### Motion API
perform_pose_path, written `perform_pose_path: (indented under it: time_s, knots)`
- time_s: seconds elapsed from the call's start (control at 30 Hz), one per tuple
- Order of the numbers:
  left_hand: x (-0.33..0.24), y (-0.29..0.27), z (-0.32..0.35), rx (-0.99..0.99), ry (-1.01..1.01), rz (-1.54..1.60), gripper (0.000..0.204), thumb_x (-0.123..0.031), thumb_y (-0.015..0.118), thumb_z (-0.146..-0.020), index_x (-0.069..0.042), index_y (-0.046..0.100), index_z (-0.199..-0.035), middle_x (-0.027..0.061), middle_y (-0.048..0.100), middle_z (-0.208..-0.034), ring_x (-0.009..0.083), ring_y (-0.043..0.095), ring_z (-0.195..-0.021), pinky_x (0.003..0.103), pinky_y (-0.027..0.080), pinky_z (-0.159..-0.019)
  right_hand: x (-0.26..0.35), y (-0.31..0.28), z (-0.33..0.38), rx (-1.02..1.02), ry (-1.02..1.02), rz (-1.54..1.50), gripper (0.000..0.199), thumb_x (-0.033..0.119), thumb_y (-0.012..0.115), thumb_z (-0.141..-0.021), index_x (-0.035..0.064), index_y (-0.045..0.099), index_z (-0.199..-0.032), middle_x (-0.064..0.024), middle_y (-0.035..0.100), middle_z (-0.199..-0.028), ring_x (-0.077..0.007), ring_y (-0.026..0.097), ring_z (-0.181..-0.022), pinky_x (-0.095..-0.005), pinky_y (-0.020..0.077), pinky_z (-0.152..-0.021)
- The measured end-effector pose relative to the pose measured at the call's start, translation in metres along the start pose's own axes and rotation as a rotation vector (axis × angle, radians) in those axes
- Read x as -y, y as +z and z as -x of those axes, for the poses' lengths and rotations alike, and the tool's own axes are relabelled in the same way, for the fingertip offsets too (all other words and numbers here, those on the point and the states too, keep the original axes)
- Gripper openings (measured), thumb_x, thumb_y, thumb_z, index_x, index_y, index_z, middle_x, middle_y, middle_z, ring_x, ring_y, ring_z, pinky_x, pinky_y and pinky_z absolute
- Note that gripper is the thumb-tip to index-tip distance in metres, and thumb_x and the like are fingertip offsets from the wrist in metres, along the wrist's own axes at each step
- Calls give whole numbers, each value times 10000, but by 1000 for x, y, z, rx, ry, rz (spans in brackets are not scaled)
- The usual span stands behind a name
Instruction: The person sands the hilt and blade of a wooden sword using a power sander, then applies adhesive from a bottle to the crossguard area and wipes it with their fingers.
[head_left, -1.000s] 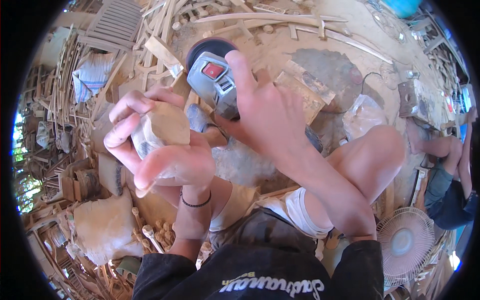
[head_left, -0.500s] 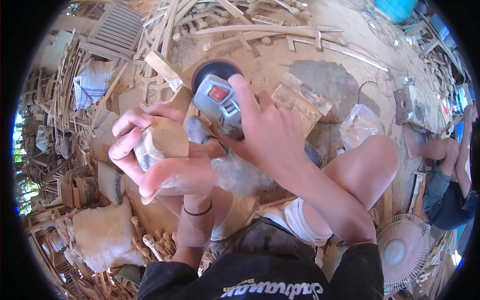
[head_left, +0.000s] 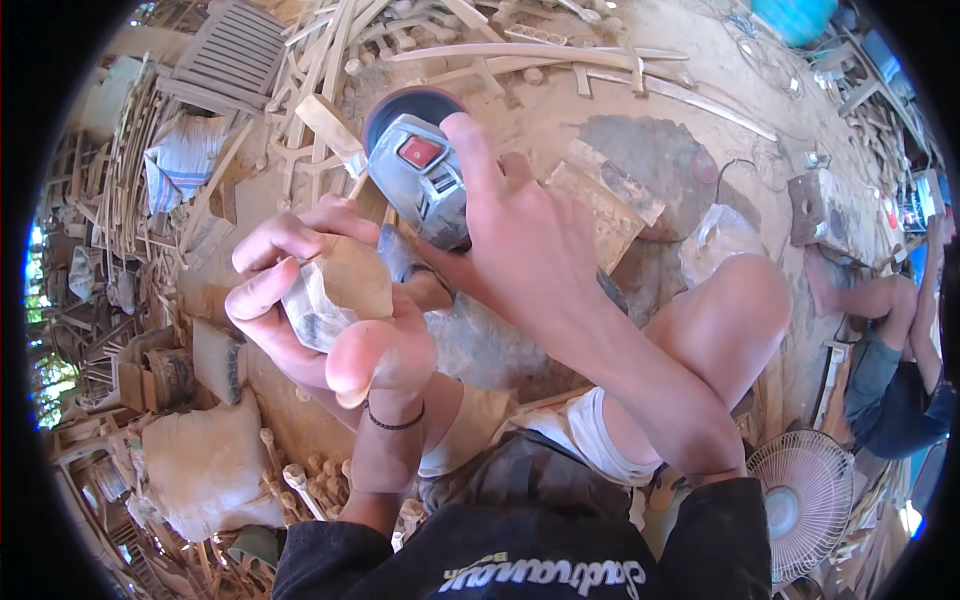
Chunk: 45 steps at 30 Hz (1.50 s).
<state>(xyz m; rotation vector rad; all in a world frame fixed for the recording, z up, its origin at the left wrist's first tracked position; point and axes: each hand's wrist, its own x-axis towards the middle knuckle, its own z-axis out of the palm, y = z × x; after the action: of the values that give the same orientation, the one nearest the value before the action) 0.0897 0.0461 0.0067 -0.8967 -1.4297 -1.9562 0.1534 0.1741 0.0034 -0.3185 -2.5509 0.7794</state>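
Note:
My left hand (head_left: 380, 345) grips a pale piece of wood (head_left: 338, 290), its squarish end facing up between the fingers and thumb. My right hand (head_left: 530, 230) is wrapped round a grey electric sander (head_left: 418, 170) with a red switch on its body. The tool's dark round disc (head_left: 412, 105) shows at its far end, beyond the wood. Disc and the wood's upturned end are apart; whether the tool touches a lower part of the wood is hidden by my fingers.
Long wooden strips (head_left: 540, 60) lie across the sandy floor ahead. A wooden box (head_left: 600, 205) and a clear plastic bag (head_left: 718, 240) are right of my hands. A fan (head_left: 800, 505) stands at lower right, near another person's leg (head_left: 870, 300). Wood pieces (head_left: 110, 190) crowd the left.
My right hand has moved the sander slightly up and left. The left hand has turned the wood a little and shifted it rightward, its thumb lying differently.

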Motion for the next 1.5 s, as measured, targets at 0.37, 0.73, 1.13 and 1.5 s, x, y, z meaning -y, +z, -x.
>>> perform_pose_path:
  time_s: [0.37,0.73,1.13,1.5]
  knots:
    - [-30,-82,-46,-69,-209,-852,330,-244,845,-1047,-23,603,-1087,88,653,-1074,188,682,-995,329,592,-909,-41,-43,28,-7,203,-184,794,390,902,-894,148,500,-1534,-181,818,-992,-394,822,-855,-484,652,-738]
    - [-63,-155,84,390,-1726,-267,515,-204,811,-995,15,614,-1417,65,700,-1115,169,734,-884,324,646,-700,-107,-95,67,-288,320,-121,773,230,974,-877,80,548,-1505,-184,778,-1216,-286,789,-1056,-412,615,-935]
    - [-108,-93,204,881,-1622,112,775,-307,869,-1009,-4,412,-1557,141,652,-1288,208,667,-1186,390,561,-1006,-147,-121,91,-420,515,-174,762,199,965,-921,-30,543,-1512,-160,662,-1301,-168,701,-996,-306,602,-794]
    - [107,-66,124,1282,-1292,-780,371,-323,720,-1099,9,777,-1254,123,795,-1015,267,784,-891,428,605,-743,-163,-133,116,-494,618,-179,782,203,976,-916,-53,506,-1486,-132,690,-1118,-125,699,-792,-270,568,-682]
